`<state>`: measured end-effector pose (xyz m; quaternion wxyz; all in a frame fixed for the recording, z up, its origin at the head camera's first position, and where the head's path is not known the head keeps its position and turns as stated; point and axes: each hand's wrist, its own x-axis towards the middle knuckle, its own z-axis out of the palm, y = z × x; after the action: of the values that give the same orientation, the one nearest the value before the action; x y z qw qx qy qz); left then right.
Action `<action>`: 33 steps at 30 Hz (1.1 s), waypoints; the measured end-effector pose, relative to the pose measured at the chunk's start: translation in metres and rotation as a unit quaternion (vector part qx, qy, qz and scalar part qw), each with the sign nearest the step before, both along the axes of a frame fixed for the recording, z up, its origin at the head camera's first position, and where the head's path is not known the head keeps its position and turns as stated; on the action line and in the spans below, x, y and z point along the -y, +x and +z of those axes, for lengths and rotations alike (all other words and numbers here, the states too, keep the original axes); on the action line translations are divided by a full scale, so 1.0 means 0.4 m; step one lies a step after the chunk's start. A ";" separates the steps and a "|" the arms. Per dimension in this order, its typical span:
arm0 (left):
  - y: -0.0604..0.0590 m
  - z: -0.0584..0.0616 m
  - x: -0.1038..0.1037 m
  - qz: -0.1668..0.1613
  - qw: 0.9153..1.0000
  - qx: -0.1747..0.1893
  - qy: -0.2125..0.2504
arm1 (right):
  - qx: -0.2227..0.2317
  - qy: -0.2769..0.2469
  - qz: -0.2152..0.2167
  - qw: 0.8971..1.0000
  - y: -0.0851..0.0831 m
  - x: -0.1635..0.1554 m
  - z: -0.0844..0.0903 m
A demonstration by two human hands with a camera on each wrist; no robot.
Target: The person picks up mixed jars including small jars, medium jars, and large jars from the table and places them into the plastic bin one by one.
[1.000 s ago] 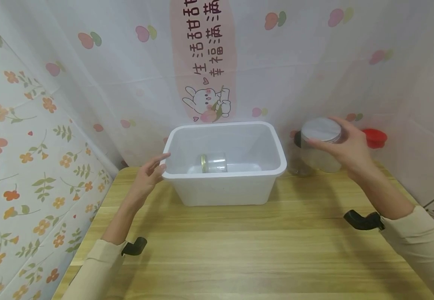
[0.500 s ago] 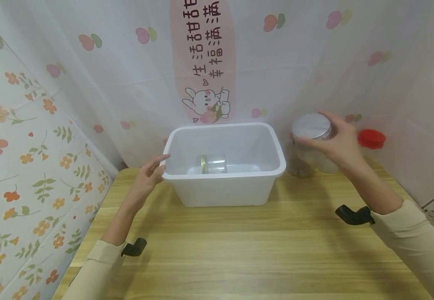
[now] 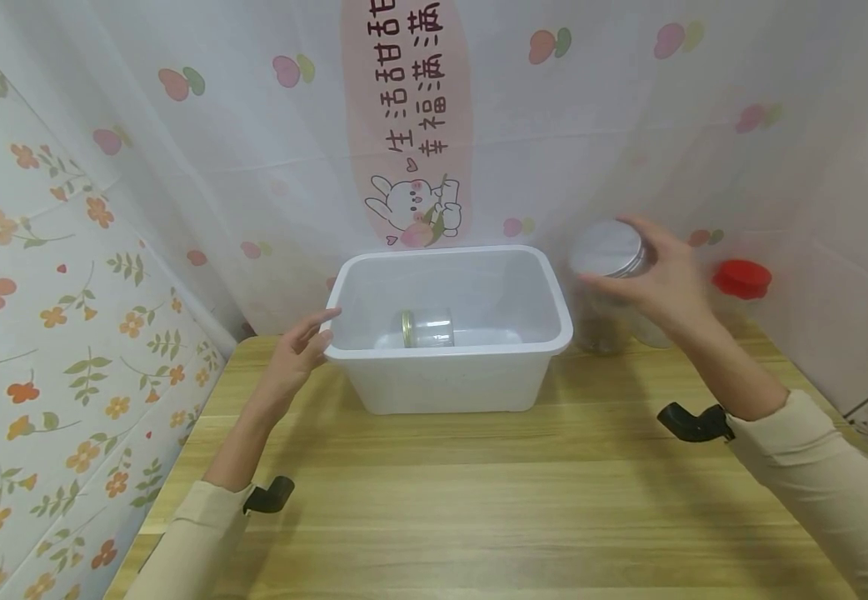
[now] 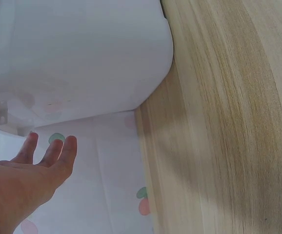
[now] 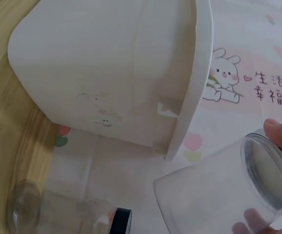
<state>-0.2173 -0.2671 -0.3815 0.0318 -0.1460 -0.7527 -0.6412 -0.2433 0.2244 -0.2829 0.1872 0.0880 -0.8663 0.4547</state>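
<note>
A clear jar (image 5: 204,190) with a silver lid (image 3: 606,248) hangs from my right hand (image 3: 662,275), whose thumb and fingers grip it around the lid. It is raised to the right of the white plastic bin (image 3: 449,383). My left hand (image 3: 293,358) is at the bin's left rim, fingers loosely bent and fingertips right at the edge. In the left wrist view, several fingers (image 4: 68,151) of that hand show just below the rim. Inside the bin, a small clear jar with a gold lid (image 3: 428,328) lies on its side.
Right of the bin stands a clear jar with a black lid (image 5: 120,222), partly hidden in the head view by the held jar. A red lid (image 3: 741,278) shows beyond my right wrist. A printed curtain (image 3: 254,183) hangs behind the wooden table (image 3: 464,500).
My right hand has carried the silver-lidded jar left and slightly up, closer to the bin. My left hand and the bin stay where they were.
</note>
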 end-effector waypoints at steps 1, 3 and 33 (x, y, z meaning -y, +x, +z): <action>0.000 0.000 0.000 0.000 1.000 0.001 0.001 | 0.000 0.001 0.001 1.000 0.000 0.003 0.001; -0.001 -0.001 0.000 0.000 1.000 0.002 0.001 | -0.003 -0.001 0.006 1.000 -0.001 0.008 0.003; 0.001 0.005 -0.007 0.001 1.000 0.004 0.000 | -0.019 -0.004 0.045 0.999 -0.019 0.083 0.066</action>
<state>-0.2168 -0.2642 -0.3796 0.0296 -0.1429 -0.7531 -0.6415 -0.2510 0.1910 -0.2566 0.1834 0.1343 -0.8558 0.4646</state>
